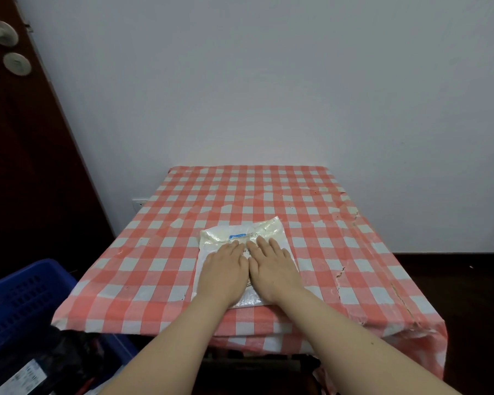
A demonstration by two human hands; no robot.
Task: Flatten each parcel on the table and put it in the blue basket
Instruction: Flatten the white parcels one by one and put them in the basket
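A white plastic parcel (226, 232) with a blue-topped label lies near the front middle of the table (339, 238), which wears a red-and-white checked cloth. My left hand (226, 266) and my right hand (273, 266) lie side by side on the parcel, palms down, fingers straight and pointing away from me. Both press on its near half and hide much of it. The blue basket (20, 297) stands low at the left, beside the table's front left corner, with dark and white parcels inside.
A white wall rises right behind the table. A dark wooden door (18, 166) with a metal handle stands at the left. Dark floor shows to the right of the table. The cloth is wrinkled and torn along its right edge.
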